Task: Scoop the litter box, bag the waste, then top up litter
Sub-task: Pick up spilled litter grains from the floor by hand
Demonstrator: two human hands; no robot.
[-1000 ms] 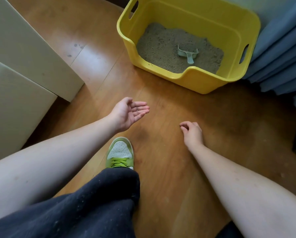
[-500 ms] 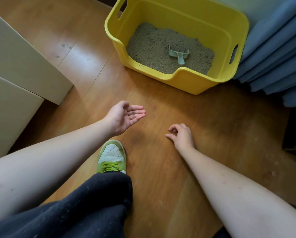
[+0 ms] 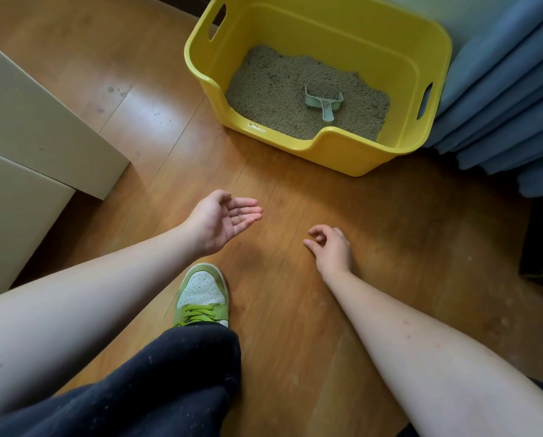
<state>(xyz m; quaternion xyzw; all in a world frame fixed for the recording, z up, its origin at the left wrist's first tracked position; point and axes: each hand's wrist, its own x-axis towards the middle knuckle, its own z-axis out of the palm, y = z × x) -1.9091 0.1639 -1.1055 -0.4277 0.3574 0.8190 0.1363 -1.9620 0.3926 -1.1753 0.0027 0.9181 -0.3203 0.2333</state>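
The wooden floor fills most of the view, with cream cabinets at the left and blue curtain folds at the right. Against the curtain stands the yellow litter box, a stiff plastic tub with cut-out handles in its end walls and a lowered front lip; it probably drags heavily when loaded, so the handle slots are the place to take it. Inside, grey litter lies unevenly, banked toward the left and back; it is loose, granular stuff that will pour and scatter readily, and a few grains already sit on the lip and floor. A dark trouser leg and a green sneaker occupy the foreground. The left hand is held palm up, fingers straight and relaxed, with what look like a few grains on the fingers. The right hand hovers low over the floor, thumb and forefinger brought near together; whether they pinch a grain I cannot tell. Smallest, the pale green scoop lies on the litter near the box's right side, handle pointing toward the front lip; it looks light, rigid plastic, best taken by that handle
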